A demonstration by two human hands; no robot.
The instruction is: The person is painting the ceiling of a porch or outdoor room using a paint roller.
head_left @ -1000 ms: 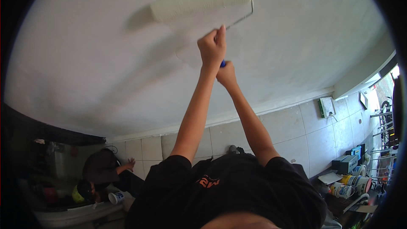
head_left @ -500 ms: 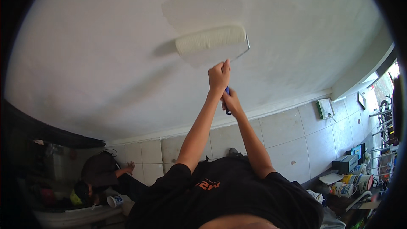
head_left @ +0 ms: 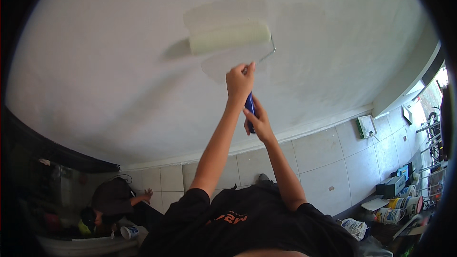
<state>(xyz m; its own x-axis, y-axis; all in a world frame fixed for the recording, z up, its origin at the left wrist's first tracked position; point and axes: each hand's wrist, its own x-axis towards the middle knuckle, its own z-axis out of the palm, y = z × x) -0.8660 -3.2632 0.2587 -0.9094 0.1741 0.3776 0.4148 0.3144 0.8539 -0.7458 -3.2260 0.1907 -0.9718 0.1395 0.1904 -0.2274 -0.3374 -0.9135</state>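
Note:
A paint roller with a wide, pale cream sleeve lies against the white wall. Its thin wire frame bends down on the right to a blue handle. My left hand is closed around the upper part of the handle, near the wire. Lower down, my right hand grips the handle near its end. Damp, slightly darker paint shows on the wall above and below the sleeve, and a fainter patch lies to the right.
On the tiled floor along the wall rests a paint tray. Buckets, a toolbox and metal racks crowd the lower right. At lower left a person in dark clothes crouches, a white tub beside them.
The roller has moved up the wall and a little left, uncovering more damp paint below it. Both my hands stay on the handle. The view has shifted slightly.

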